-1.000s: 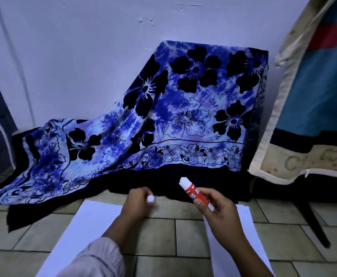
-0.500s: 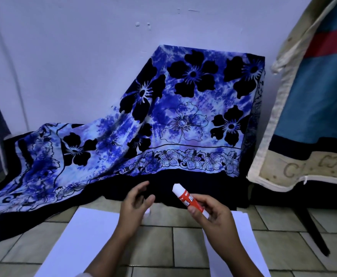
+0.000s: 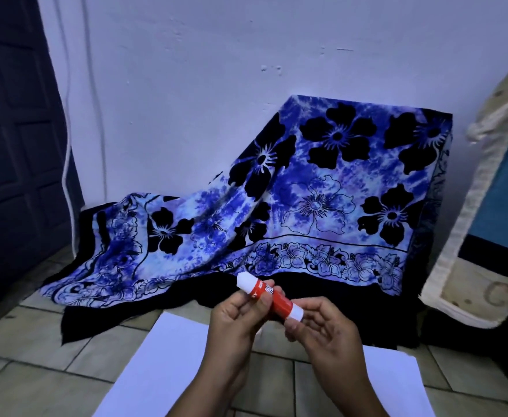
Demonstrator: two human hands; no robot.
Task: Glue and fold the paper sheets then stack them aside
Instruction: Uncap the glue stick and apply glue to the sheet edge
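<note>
We see the glue stick (image 3: 269, 297) above the floor (image 3: 36, 371), one paper sheet (image 3: 162, 368) lower left, another (image 3: 397, 383) lower right, the draped cloth (image 3: 307, 212) behind them.

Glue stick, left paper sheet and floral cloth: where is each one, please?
glue stick (image 3: 269, 297), head view, red label.
left paper sheet (image 3: 162, 365), head view, bare middle.
floral cloth (image 3: 316, 203), head view, outlined flower.

A red and white glue stick (image 3: 269, 297) is held above the tiled floor (image 3: 30, 371) by the left hand (image 3: 237, 319) and right hand (image 3: 322, 328); two paper sheets (image 3: 168, 356) are laid on that floor beneath them.
</note>
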